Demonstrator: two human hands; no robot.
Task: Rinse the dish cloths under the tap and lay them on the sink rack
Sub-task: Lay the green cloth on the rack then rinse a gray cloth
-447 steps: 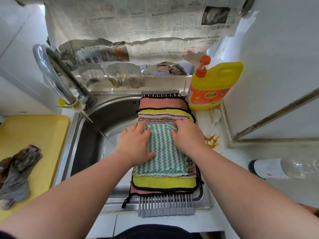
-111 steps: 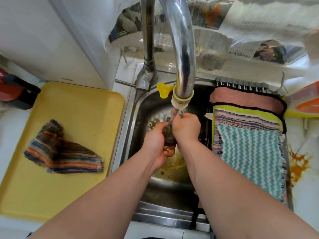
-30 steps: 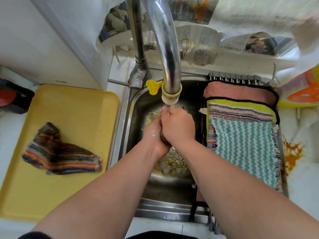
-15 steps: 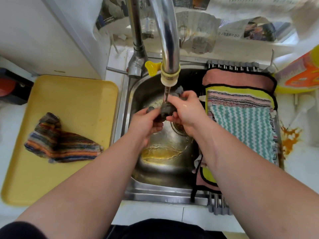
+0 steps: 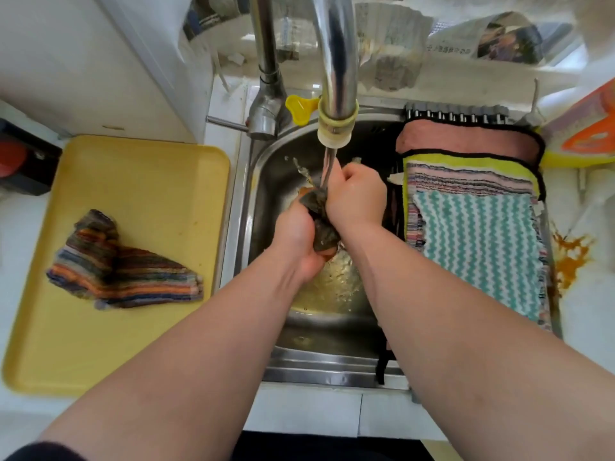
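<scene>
Head view: my left hand (image 5: pixel 296 237) and right hand (image 5: pixel 354 194) both squeeze 1 dark, bunched dish cloth (image 5: pixel 319 224) under the running tap (image 5: pixel 334 61), over the sink (image 5: pixel 266 181). Soaked, it should feel soft, heavy and slippery, so I'd hold it by the bulk, then by 2 corners for spreading on the rack (image 5: pixel 456 111). A striped cloth (image 5: pixel 123 267) lies on the yellow tray (image 5: pixel 133 171).

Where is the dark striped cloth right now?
Head view, left side: the dark striped cloth lies bunched on the yellow tray, which sits just left of the sink.
</scene>
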